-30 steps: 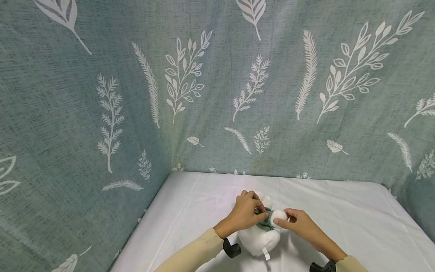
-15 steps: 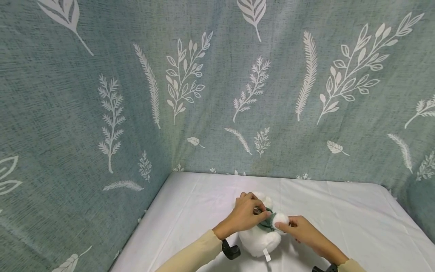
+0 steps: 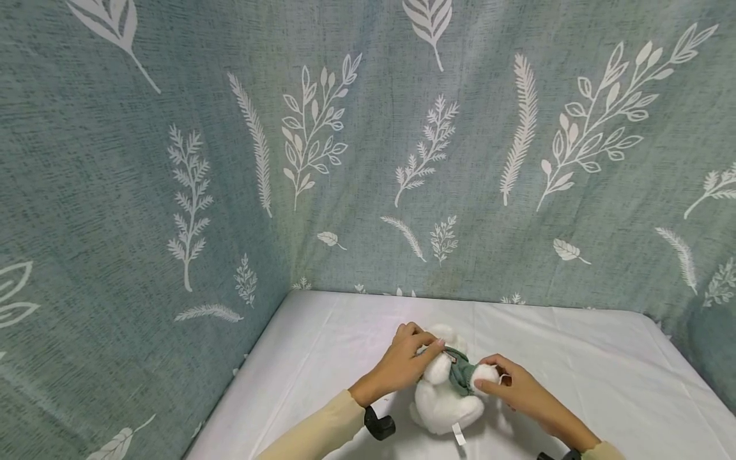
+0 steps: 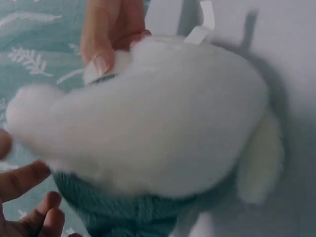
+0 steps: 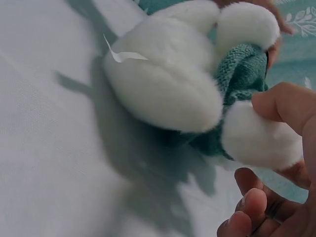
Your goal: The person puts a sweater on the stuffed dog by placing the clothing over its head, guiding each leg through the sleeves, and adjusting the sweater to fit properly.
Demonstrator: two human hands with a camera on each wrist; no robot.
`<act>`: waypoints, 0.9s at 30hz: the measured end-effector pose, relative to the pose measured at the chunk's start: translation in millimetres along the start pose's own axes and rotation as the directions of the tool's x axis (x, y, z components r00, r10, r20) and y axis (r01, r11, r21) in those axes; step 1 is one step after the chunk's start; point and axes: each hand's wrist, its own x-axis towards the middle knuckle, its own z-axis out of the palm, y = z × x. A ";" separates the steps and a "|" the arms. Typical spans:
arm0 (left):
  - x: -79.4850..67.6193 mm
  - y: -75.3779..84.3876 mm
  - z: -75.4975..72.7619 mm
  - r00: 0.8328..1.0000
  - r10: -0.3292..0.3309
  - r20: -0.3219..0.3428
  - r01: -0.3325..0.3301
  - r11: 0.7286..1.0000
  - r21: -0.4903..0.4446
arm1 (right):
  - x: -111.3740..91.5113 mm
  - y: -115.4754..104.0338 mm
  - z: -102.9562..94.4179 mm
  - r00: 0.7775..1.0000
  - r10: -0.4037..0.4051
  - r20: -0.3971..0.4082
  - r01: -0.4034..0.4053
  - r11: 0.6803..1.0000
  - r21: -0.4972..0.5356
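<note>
A white plush toy [image 3: 443,409] in a green knitted garment [image 3: 462,372] is on the white surface. My right hand [image 3: 520,388] pinches one of its stubby limbs [image 5: 261,136], the thumb on top and fingers below. The garment's edge lies against that limb. At the toy's other side is my left hand [image 3: 397,363], with its thumb and fingertips apart beside another white limb [image 4: 37,108]. The left fingers [image 4: 24,182] reach the garment's edge in the left wrist view. A white tag [image 3: 458,434] sticks out from the toy's rear. Its head is partly hidden behind my left hand.
The white-covered tabletop [image 3: 322,338] meets a blue-green leaf-patterned cloth [image 3: 368,160] at the back and along both sides. Black wrist straps [image 3: 379,424] sit at the cuffs of the cream sleeves.
My left hand has drawn back left and a little up from the garment, showing more of it and a white limb. My right hand and the limb it pinches have shifted slightly right.
</note>
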 end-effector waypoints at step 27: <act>-13.6 -24.9 -5.7 0.998 -0.046 -0.052 0.056 0.977 0.207 | -3.2 -42.8 5.6 0.948 -0.317 -0.040 0.314 0.947 -0.065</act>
